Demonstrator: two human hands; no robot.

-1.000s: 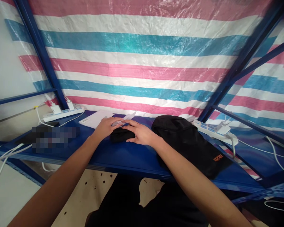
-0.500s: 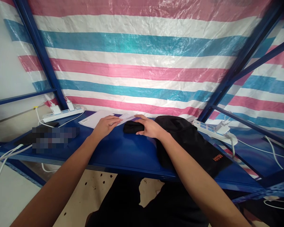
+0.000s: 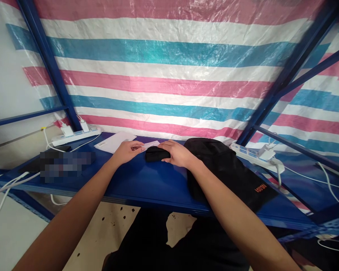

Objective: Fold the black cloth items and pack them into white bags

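Your left hand [image 3: 128, 151] seems to have its fingertips together on a thin pale sheet [image 3: 151, 144], while your right-hand grip [image 3: 175, 152] is closed over the right end of a black folded bundle [image 3: 154, 154], thumb on the near side and fingers on the far side. Both things are toward the back edge of the worktop [image 3: 147, 184], about midway between its left and right ends; the sheet lies just behind the bundle, and whether they touch is hard to tell. Keep the left pinch light, as the sheet looks easy to crease, and let the right hand steady the bundle with a flat, even press rather than a squeeze. Your fingers hide part of both things, so check their edges before you shift either. The roomiest stretch is the bare blue surface between the bundle and the front edge. To the left, the white papers [image 3: 115, 142] lie near the back edge, close to your left hand; to the right, the black bag [image 3: 223, 169] spreads from the back nearly to the front edge, so sideways room is tight there.
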